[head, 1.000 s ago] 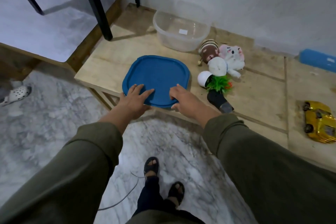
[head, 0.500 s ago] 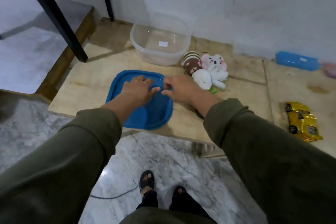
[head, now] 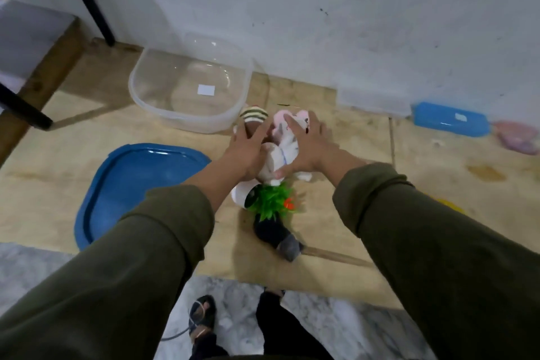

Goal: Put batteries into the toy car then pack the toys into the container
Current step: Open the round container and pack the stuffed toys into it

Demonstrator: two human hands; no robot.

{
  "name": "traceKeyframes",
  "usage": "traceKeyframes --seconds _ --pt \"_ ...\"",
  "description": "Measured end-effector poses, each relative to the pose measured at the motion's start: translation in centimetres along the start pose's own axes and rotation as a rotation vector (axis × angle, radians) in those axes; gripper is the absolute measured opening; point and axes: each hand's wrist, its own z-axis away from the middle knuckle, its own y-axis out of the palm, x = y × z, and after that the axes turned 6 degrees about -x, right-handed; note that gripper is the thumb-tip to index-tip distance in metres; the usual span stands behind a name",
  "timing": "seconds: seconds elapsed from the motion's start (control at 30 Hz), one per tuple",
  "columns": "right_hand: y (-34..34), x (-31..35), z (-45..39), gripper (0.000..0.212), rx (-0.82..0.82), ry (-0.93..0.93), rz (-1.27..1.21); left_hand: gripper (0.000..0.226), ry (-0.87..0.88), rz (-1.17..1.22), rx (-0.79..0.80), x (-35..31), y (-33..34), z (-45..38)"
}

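Both hands (head: 248,146) (head: 309,146), fingers spread, around plush toys (head: 285,145) (long axis toward wall).

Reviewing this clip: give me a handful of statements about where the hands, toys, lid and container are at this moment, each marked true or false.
1. The clear container has toys packed inside. False: it holds only a small white label.
2. The blue lid lies flat on the wooden platform, off the container. True.
3. The left hand and right hand are both on the pile of plush toys. True.
4. The green plastic plant sits inside the container. False: it lies on the platform, just nearer the person than the plush toys.
5. The left hand rests on the blue lid. False: it is on the plush toys, to the right of the lid.
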Motion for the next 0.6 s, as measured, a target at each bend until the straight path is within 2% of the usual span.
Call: traceKeyframes --seconds 0.17,0.43,0.6 --pt "-0.3 -1.7 -3.6 0.130 0.117 -0.167 0.137 0.051 -0.092 -0.049 -0.047 0.5 1.5 -3.8" --pt "0.0 -2.7 -5.0 0.090 -0.030 -0.380 0.211 0.043 -0.110 -0.067 -0.140 -0.8 1.3 -4.5" --pt "-2.1 -2.8 -4.9 0.092 -0.016 -0.386 0.204 0.043 -0.014 -0.045 -0.163 -3.0 -0.1 -4.6"
